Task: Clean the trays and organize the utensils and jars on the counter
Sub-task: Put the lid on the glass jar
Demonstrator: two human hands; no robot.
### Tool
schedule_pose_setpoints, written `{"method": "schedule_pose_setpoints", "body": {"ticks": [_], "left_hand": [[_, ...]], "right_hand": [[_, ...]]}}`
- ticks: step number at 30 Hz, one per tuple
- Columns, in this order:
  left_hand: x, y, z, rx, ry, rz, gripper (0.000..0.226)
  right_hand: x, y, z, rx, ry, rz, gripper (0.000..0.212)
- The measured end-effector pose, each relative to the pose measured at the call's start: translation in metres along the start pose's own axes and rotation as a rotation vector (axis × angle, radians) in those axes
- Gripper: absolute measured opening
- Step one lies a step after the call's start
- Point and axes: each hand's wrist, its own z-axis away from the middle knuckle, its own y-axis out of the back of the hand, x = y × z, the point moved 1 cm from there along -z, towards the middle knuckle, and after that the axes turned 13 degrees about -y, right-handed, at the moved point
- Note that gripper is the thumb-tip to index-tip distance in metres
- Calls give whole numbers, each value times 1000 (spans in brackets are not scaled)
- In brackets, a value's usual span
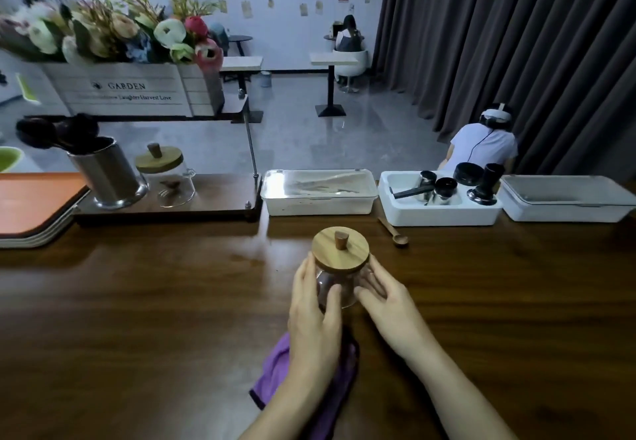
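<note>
A glass jar with a round wooden lid [340, 248] stands on the dark wooden counter [137, 319] in front of me. My left hand [315, 315] grips its left side, thumb across the glass. My right hand [389, 305] cups its right side with fingers bent round the glass. A purple cloth [275, 370] lies on the counter under my left forearm. A second lidded glass jar [165, 176] sits on the raised shelf at the left, beside a steel utensil holder [106, 174] with dark utensils. A wooden spoon [394, 231] lies loose behind the jar.
Along the counter's back edge stand a lidded white box [318, 191], an open white tray [440, 212] with steel cups and black parts, and a grey-lidded box [564, 198]. Stacked orange trays [34, 205] lie far left. A person crouches beyond the counter at the right.
</note>
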Motion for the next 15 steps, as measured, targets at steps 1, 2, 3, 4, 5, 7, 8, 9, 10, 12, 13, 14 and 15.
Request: {"method": "schedule_pose_setpoints", "body": {"ticks": [1, 2, 3, 4, 5, 7, 8, 9, 10, 12, 13, 14, 15], "left_hand": [[0, -4, 4, 14, 9, 2, 66], [0, -6, 7, 27, 15, 5, 68], [-1, -7, 10, 42, 17, 16, 71], [-3, -7, 11, 59, 21, 26, 73], [-4, -7, 10, 71, 30, 27, 75], [-8, -7, 6, 55, 93, 9, 90], [-11, -8, 3, 21, 133, 27, 99], [-13, -10, -1, -14, 164, 66, 107], [-15, -11, -6, -35, 186, 89, 114], [-18, -14, -14, -55, 205, 88, 118], [-17, -14, -17, -55, 203, 75, 116], [-17, -15, -19, -45, 196, 61, 112], [-18, -16, -19, -28, 177, 55, 103]], "right_hand": [[1, 4, 2, -24, 7, 0, 66], [1, 7, 4, -47, 9, 8, 66], [1, 10, 5, -61, 5, 21, 65], [-1, 12, 6, -61, 5, 28, 62], [-3, 16, 5, -37, 16, 37, 56], [-7, 22, 2, 62, 51, 82, 51], [-14, 24, 2, 102, 82, 133, 55], [-21, 24, 2, 120, 110, 174, 57], [-29, 23, 1, 115, 138, 204, 57], [-41, 17, -6, 71, 198, 241, 52], [-45, 13, -11, 53, 218, 252, 47], [-47, 9, -15, 46, 229, 249, 43], [-48, 7, -19, 56, 238, 238, 40]]}}
